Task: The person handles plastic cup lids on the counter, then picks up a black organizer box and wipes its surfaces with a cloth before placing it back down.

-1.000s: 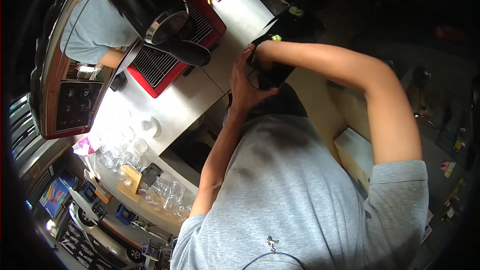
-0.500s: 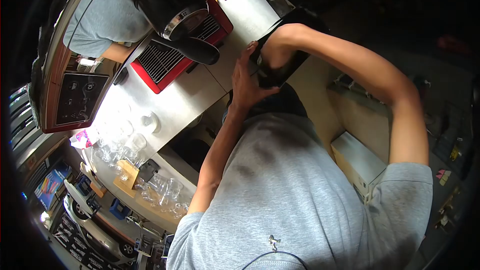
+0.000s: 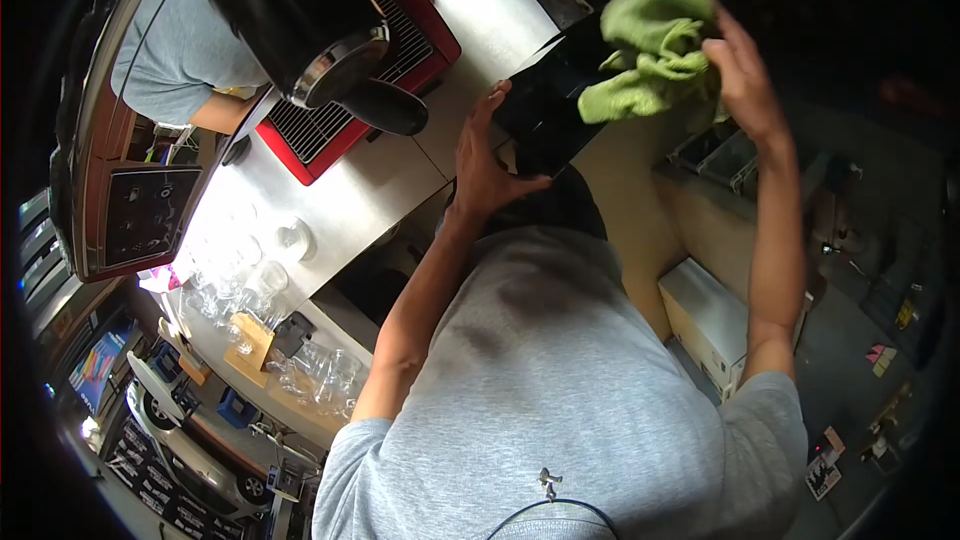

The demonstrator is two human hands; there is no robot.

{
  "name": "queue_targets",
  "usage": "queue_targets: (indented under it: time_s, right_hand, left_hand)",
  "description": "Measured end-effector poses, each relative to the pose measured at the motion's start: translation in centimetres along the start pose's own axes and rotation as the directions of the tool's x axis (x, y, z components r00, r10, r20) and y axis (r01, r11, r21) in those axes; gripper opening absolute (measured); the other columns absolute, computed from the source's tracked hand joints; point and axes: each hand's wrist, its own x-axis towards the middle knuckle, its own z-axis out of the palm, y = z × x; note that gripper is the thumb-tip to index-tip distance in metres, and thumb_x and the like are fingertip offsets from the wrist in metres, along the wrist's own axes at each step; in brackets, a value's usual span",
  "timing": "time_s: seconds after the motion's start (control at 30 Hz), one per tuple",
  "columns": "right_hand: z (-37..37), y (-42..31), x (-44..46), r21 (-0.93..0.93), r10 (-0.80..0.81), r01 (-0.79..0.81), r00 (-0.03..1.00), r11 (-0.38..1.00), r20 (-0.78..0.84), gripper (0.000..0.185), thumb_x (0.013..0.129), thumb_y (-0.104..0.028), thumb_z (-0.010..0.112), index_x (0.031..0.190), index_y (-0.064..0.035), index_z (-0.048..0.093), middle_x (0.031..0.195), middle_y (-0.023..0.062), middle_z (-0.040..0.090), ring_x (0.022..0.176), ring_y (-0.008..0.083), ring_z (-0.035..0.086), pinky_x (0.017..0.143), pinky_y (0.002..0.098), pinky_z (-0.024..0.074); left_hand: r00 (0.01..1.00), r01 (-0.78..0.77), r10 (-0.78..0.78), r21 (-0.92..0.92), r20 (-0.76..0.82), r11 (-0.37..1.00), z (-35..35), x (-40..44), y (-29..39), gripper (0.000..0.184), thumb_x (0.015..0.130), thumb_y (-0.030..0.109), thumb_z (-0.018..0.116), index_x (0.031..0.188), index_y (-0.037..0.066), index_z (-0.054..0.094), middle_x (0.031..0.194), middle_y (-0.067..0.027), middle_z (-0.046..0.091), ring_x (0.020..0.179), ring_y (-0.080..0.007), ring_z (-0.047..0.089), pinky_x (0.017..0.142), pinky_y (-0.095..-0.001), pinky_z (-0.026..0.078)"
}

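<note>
A crumpled green cloth (image 3: 655,60) hangs in my right hand (image 3: 742,75), its fingers closed on the cloth's edge. It is raised to the right of a black, box-like container (image 3: 550,115) at the counter's edge. My left hand (image 3: 485,160) lies against the near left side of this container, thumb and fingers spread wide apart. I cannot tell what is inside the container.
Left of my hands stands a coffee machine with a black handle (image 3: 385,105) and a red drip tray (image 3: 310,145). Several clear glasses (image 3: 290,240) are on the steel counter (image 3: 350,210). A pale box (image 3: 705,310) sits low on the right.
My right hand, previously down inside the black container, has come up and to the right with the green cloth in it. My left hand keeps about the same place.
</note>
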Motion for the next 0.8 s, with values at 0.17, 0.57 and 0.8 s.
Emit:
queue_targets:
  time_s: [0.17,0.57,0.8]
  right_hand:
    - [-0.2,1.2,-0.1,-0.027,-0.091,0.089,0.992,0.996,-0.083,0.041,0.097,-0.006,0.046,0.135,-0.0014,0.059,0.121,0.0067,0.068,0.107,0.0143,0.063,0.094,0.0308,0.0489]
    - [6.7,3.3,6.4,-0.596,0.411,0.23,0.536,0.769,0.737,0.034,0.099,-0.024,0.044,0.111,-0.0024,0.067,0.096,0.018,0.068,0.096,0.0338,0.067,0.086,0.045,0.0516]
    - [11.8,5.2,11.1,-0.604,0.621,0.539,0.179,0.586,0.763,0.04,0.092,-0.027,0.051,0.115,-0.002,0.073,0.114,0.0169,0.072,0.103,0.0306,0.068,0.09,0.0417,0.0512]
  left_hand:
    - [1.0,0.011,-0.012,0.009,0.009,1.0,-0.2,0.1,0.3,0.119,0.046,0.023,0.098,0.147,0.006,0.035,0.148,-0.0192,0.051,0.137,-0.0397,0.049,0.113,-0.05,0.04]
    - [1.0,0.009,-0.009,0.009,0.02,1.0,-0.1,-0.1,0.4,0.12,0.047,0.025,0.098,0.147,0.007,0.034,0.149,-0.0188,0.051,0.135,-0.0408,0.049,0.112,-0.0509,0.041]
    - [0.999,0.032,-0.032,0.013,0.02,0.999,0.0,-0.1,0.7,0.119,0.047,0.026,0.097,0.146,0.007,0.036,0.148,-0.0169,0.052,0.134,-0.0403,0.051,0.111,-0.0507,0.042]
